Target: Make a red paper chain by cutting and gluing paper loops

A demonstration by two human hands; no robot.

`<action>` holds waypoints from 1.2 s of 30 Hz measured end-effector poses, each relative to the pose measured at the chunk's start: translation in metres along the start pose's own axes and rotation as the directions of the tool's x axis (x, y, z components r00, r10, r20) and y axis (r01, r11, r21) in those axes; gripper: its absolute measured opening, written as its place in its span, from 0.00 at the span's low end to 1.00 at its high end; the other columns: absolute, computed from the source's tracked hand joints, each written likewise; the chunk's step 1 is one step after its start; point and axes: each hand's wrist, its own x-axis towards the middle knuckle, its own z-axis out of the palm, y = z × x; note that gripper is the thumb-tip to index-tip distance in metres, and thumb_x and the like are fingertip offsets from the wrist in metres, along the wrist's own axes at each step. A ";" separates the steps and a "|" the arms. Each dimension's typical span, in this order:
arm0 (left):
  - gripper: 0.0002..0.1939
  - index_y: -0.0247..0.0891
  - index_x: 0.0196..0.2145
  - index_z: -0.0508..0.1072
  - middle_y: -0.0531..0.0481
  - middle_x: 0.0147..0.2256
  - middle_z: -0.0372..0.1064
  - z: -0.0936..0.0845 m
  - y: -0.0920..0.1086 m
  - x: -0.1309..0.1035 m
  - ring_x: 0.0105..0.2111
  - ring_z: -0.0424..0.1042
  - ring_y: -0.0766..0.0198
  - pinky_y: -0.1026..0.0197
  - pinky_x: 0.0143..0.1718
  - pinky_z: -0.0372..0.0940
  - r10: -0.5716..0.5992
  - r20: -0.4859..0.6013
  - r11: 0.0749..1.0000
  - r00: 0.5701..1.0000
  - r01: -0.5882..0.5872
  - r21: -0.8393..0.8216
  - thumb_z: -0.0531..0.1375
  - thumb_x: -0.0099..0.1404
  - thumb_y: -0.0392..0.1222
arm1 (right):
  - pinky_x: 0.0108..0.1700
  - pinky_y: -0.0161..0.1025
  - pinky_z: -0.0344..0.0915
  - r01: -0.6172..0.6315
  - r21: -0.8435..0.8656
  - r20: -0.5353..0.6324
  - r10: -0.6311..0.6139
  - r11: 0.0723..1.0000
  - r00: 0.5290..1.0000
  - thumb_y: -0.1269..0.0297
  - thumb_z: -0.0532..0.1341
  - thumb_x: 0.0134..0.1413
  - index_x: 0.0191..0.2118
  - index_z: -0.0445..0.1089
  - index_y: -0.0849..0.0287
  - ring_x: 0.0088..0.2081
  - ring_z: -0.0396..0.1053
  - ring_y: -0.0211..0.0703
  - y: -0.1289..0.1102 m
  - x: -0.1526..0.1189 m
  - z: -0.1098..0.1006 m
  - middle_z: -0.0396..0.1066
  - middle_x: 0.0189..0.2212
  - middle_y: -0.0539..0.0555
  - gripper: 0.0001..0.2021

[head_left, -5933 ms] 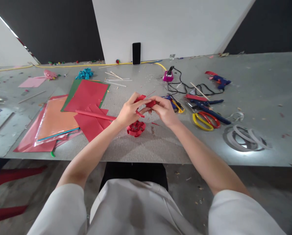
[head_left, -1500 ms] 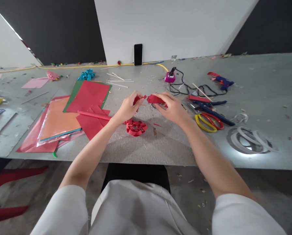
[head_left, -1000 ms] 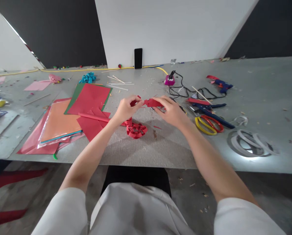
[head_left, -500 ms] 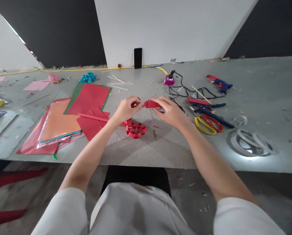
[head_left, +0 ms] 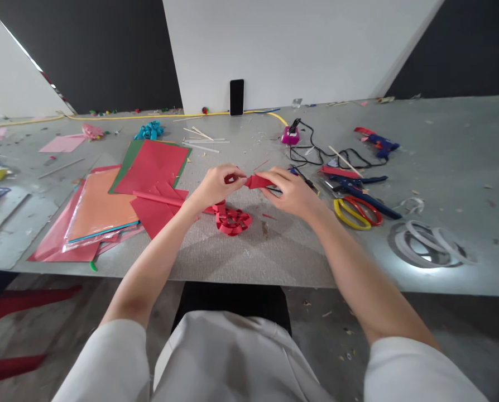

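Note:
Between my hands, above the middle of the table, is a red paper strip (head_left: 258,181). My left hand (head_left: 220,184) pinches its left end, fingers curled round part of the red paper. Closed on the right part of the strip is my right hand (head_left: 289,190), thumb below and fingers above. Just under my left hand lies a looped red paper chain (head_left: 234,221) on the tabletop. A rolled red paper tube (head_left: 157,199) runs left from there, over several red sheets (head_left: 153,218), partly behind my left forearm.
Orange paper in a clear sleeve (head_left: 102,206) and red-green sheets (head_left: 149,167) lie left. Scissors (head_left: 352,215), blue-handled pliers (head_left: 366,198), a glue gun (head_left: 381,145) with black cord and white tape rolls (head_left: 427,245) are right. A phone (head_left: 236,97) leans on the wall.
The red strip between my hands has turned slightly, its right part now tilted and narrower in view. My hands stay almost in place, still holding it.

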 end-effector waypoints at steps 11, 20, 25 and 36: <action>0.12 0.38 0.32 0.82 0.50 0.32 0.74 0.002 0.001 -0.001 0.30 0.69 0.66 0.62 0.36 0.60 0.009 0.129 1.000 0.992 -0.007 -0.021 0.61 0.70 0.43 | 0.46 0.47 0.70 -0.135 0.196 0.050 0.128 0.971 0.991 0.52 0.58 0.72 0.43 0.77 0.54 0.41 0.75 0.50 -0.002 0.003 0.005 0.77 0.39 0.57 0.14; 0.13 0.37 0.31 0.81 0.49 0.31 0.73 0.004 -0.002 0.001 0.29 0.68 0.66 0.62 0.35 0.60 0.002 0.145 0.998 0.989 0.008 -0.065 0.61 0.70 0.44 | 0.48 0.48 0.64 -0.233 0.191 0.010 0.235 0.954 0.972 0.52 0.63 0.67 0.36 0.77 0.55 0.36 0.74 0.49 -0.002 0.006 0.011 0.79 0.34 0.54 0.13; 0.13 0.37 0.31 0.80 0.50 0.31 0.74 0.006 -0.003 0.000 0.30 0.68 0.67 0.62 0.35 0.60 -0.006 0.153 0.995 0.988 0.022 -0.100 0.61 0.69 0.45 | 0.53 0.51 0.59 -0.229 0.160 -0.001 0.232 0.960 0.973 0.56 0.62 0.68 0.38 0.78 0.54 0.38 0.76 0.48 -0.006 0.006 0.014 0.81 0.36 0.53 0.10; 0.16 0.36 0.33 0.77 0.54 0.23 0.68 0.005 -0.019 0.006 0.23 0.66 0.69 0.66 0.28 0.60 -0.132 0.165 0.925 0.978 0.181 -0.333 0.62 0.70 0.52 | 0.61 0.63 0.50 -0.105 -0.102 0.036 0.109 0.989 0.993 0.60 0.63 0.68 0.37 0.78 0.52 0.46 0.73 0.54 -0.009 0.051 -0.013 0.80 0.37 0.54 0.08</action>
